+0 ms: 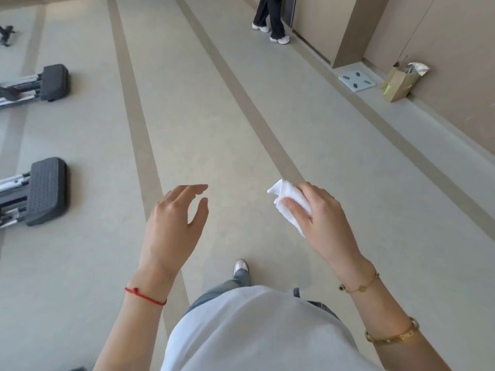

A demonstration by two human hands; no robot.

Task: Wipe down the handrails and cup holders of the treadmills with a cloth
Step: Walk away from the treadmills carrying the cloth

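Head | cloth [292,203]: white, folded, bunched | right hand [318,215] holding

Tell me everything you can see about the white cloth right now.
The white cloth looks like soft towelling, folded or bunched into a small wad. The right hand holds it in the air above the floor, thumb pressed across its front, fingers behind. A pointed corner sticks out up and to the left. Nothing else touches it.
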